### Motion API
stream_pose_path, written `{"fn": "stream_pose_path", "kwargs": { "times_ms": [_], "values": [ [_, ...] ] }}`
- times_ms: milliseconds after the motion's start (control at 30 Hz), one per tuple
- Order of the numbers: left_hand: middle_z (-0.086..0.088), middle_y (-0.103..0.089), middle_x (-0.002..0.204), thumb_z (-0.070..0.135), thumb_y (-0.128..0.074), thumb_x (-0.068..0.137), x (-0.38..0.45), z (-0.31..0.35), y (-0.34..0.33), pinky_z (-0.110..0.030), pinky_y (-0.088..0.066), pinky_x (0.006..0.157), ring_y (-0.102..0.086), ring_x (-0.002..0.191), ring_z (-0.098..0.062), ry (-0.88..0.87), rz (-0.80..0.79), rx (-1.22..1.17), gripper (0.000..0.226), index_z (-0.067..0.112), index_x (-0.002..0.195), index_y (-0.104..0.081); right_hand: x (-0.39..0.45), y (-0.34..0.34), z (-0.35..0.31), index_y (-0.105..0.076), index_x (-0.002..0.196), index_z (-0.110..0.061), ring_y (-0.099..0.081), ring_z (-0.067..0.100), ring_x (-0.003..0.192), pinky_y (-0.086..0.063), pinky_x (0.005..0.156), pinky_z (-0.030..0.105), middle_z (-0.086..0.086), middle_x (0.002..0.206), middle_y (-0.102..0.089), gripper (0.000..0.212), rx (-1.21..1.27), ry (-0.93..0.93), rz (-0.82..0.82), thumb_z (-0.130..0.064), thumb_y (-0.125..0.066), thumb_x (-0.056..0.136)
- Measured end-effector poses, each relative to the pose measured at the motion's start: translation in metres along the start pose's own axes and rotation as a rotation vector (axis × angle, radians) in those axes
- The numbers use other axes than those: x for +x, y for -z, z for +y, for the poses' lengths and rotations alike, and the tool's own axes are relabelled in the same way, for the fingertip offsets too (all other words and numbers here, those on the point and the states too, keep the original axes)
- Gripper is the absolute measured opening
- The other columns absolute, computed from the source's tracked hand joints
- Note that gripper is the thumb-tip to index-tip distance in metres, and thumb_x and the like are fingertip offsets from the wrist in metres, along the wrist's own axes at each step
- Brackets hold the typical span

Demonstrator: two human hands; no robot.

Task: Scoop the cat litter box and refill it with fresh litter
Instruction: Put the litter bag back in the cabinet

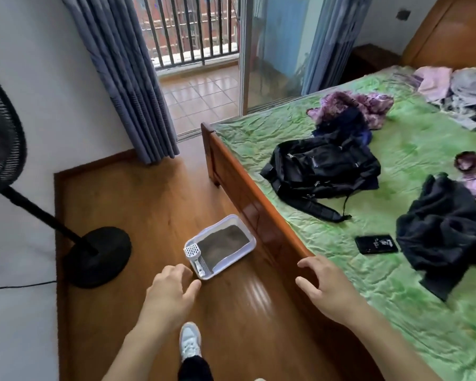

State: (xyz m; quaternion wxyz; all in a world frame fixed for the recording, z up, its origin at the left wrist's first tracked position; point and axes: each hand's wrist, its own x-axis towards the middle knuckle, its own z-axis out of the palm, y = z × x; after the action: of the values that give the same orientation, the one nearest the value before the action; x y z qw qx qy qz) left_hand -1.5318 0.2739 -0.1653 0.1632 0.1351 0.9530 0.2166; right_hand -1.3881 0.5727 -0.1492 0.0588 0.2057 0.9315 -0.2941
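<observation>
A clear plastic litter box (248, 251) sits on the wooden floor beside the bed frame, holding dark grey litter (222, 244). A white slotted scoop (194, 257) lies across the box's near left corner. My left hand (171, 291) hovers in the air in front of the box, fingers relaxed and empty. Further right, at the corner of the bed's footboard, my right hand (327, 287) is held out with fingers spread, holding nothing.
A wooden bed (245, 188) with a green sheet fills the right side, carrying a black backpack (322, 169), clothes and a phone (375, 244). A black standing fan (94, 257) stands at the left. The balcony door (198, 100) is open ahead. My white shoe (190, 342) is on the floor.
</observation>
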Motion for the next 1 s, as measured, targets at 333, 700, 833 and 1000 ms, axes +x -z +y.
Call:
{"fn": "stream_pose_path", "kwargs": {
  "times_ms": [333,700,833,1000],
  "values": [
    [0.005,-0.054,0.114,0.050,-0.044,0.096,0.178,-0.042,-0.025,-0.035,-0.043,0.086,-0.051,0.105,-0.018,-0.245,-0.209,0.227,0.028,0.027,0.110,-0.052,0.083,-0.051,-0.035,-0.062,0.120,-0.025,-0.054,0.008,0.115,-0.033,0.098,0.016,-0.009,0.119,-0.057,0.031,-0.054,-0.313,-0.012,-0.035,-0.066,0.090],
    [0.000,-0.055,0.110,0.046,-0.047,0.096,0.259,-0.062,-0.064,-0.039,-0.046,0.086,-0.052,0.101,-0.021,-0.282,-0.360,0.195,0.027,0.023,0.110,-0.053,0.149,-0.087,-0.053,-0.060,0.125,-0.023,-0.051,0.009,0.117,-0.032,0.098,0.017,-0.007,0.124,-0.055,0.034,-0.031,-0.427,-0.007,-0.035,-0.061,0.093],
    [0.002,-0.054,0.105,0.047,-0.049,0.097,0.253,-0.056,-0.079,-0.038,-0.050,0.085,-0.052,0.094,-0.017,-0.302,-0.394,0.183,0.027,0.023,0.109,-0.053,0.136,-0.094,-0.045,-0.057,0.127,-0.025,-0.051,0.011,0.121,-0.038,0.102,0.024,-0.006,0.129,-0.053,0.035,-0.021,-0.476,-0.031,-0.038,-0.059,0.094],
    [0.004,-0.054,0.099,0.046,-0.049,0.096,0.239,-0.062,-0.098,-0.037,-0.050,0.080,-0.053,0.091,-0.017,-0.284,-0.422,0.193,0.022,0.025,0.102,-0.054,0.109,-0.117,-0.024,-0.058,0.127,-0.025,-0.053,0.014,0.116,-0.043,0.101,0.028,-0.003,0.129,-0.054,0.035,0.024,-0.528,-0.026,-0.037,-0.060,0.094]
  ]
}}
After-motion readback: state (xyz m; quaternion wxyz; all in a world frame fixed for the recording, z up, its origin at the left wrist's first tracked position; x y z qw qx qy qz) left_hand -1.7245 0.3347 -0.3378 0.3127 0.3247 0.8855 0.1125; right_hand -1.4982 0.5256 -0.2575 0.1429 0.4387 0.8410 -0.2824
